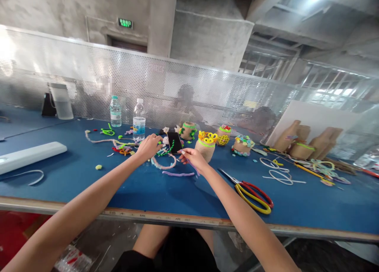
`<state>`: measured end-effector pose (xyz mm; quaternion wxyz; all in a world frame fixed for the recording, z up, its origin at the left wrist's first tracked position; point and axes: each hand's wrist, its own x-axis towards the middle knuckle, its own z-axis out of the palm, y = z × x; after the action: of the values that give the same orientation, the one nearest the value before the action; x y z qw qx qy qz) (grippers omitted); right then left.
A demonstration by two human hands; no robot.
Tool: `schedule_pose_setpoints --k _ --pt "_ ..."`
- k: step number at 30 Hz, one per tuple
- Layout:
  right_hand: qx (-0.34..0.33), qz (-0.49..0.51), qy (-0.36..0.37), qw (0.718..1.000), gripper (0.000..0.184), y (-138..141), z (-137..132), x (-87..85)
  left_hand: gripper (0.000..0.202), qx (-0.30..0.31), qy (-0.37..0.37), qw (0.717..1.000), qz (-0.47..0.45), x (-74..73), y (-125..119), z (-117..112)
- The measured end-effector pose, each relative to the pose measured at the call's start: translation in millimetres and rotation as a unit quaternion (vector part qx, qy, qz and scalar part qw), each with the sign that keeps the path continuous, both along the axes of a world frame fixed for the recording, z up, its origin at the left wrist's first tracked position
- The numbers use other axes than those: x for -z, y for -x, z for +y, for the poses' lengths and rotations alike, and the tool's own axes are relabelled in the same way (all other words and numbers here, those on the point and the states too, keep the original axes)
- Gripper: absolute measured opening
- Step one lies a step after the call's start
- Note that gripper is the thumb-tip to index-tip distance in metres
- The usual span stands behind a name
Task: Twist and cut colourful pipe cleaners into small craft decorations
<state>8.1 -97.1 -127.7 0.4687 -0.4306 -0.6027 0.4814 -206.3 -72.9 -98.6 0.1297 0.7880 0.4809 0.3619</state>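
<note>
Left hand (149,147) curled against a black phone (174,142), long axis nearly upright, top leaning right. Right hand (191,158) pinched around a purple pipe cleaner (194,170), slanted downward.

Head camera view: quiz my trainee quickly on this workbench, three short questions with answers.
1. True or false: the scissors have blue handles.
2. How many plastic water bottles stand on the blue table?
3. Which is nearer the scissors: A) the left hand, or B) the right hand?

Key: 1. False, the handles are red and yellow. 2. Two. 3. B.
</note>
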Motion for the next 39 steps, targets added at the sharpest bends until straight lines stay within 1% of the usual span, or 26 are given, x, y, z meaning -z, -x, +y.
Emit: schedule_pose_setpoints --k 1,2,4,5,6,7,9,11,12,13,15,16,19,22,25,28,34,39 --pt "0.004 0.003 0.002 1.0 0.011 0.5 0.1 0.5 0.016 0.001 -0.048 0.998 0.033 -1.3 -1.7 -4.1" --pt "0.009 0.007 0.002 1.0 0.011 0.7 0.3 0.9 0.019 0.015 -0.1 0.992 0.074 -1.9 -4.7 -8.8" --pt "0.026 0.014 -0.005 1.0 0.009 0.4 1.0 1.6 0.021 0.074 -0.189 0.966 0.159 -0.7 -14.0 -19.0" --pt "0.036 0.017 -0.012 0.999 0.007 0.1 1.6 2.2 0.022 0.106 -0.21 0.953 0.19 1.5 -19.8 -24.0" --pt "0.048 0.02 -0.021 0.998 0.006 0.0 2.2 2.9 0.024 0.13 -0.211 0.947 0.203 4.8 -26.1 -28.5" --pt "0.059 0.022 -0.032 0.998 0.007 0.3 2.7 3.9 0.026 0.142 -0.198 0.948 0.206 9.0 -32.5 -32.3" --pt "0.076 0.022 -0.058 0.995 0.013 2.5 3.4 6.5 0.035 0.125 -0.153 0.963 0.181 19.2 -44.7 -37.0" --pt "0.084 0.014 -0.091 0.992 0.019 6.3 3.6 9.6 0.044 0.099 -0.103 0.982 0.127 28.9 -55.0 -37.9" --pt "0.087 0.007 -0.108 0.99 0.021 8.2 3.6 11.0 0.043 0.087 -0.076 0.989 0.095 32.7 -59.2 -37.3" --pt "0.092 -0.002 -0.126 0.988 0.022 9.8 3.6 12.3 0.037 0.076 -0.053 0.993 0.068 35.6 -62.9 -36.3" --pt "0.111 -0.02 -0.156 0.981 0.022 11.2 3.7 13.9 0.019 0.059 -0.019 0.998 0.031 38.7 -68.1 -34.0" --pt "0.123 -0.027 -0.168 0.978 0.022 10.9 3.5 14.1 0.014 0.055 -0.01 0.998 0.023 39.2 -69.7 -32.9" --pt "0.137 -0.037 -0.184 0.973 0.017 7.5 1.7 12.7 0.025 0.053 -0.004 0.998 0.033 38.9 -69.6 -30.0" --pt "0.098 -0.031 -0.161 0.982 0.017 4.0 -1.2 9.6 0.027 0.044 -0.024 0.997 0.066 37.5 -64.3 -26.9" --pt "0.041 -0.011 -0.11 0.993 0.024 2.2 -3.0 8.1 0.024 0.038 -0.043 0.992 0.115 35.4 -57.6 -23.6" --pt "0.008 0.011 -0.068 0.998 0.03 0.0 -2.5 9.6 0.026 0.032 -0.053 0.987 0.15 32.7 -51.9 -21.3" --pt "-0.013 0.039 -0.027 0.999 0.036 -5.4 3.3 18.8 0.028 0.015 -0.065 0.981 0.184 30.2 -48.1 -21.4" --pt "-0.002 0.037 -0.019 0.999 0.035 -3.8 5.3 25.6 0.024 0.018 -0.075 0.975 0.206 33.1 -49.8 -21.9"
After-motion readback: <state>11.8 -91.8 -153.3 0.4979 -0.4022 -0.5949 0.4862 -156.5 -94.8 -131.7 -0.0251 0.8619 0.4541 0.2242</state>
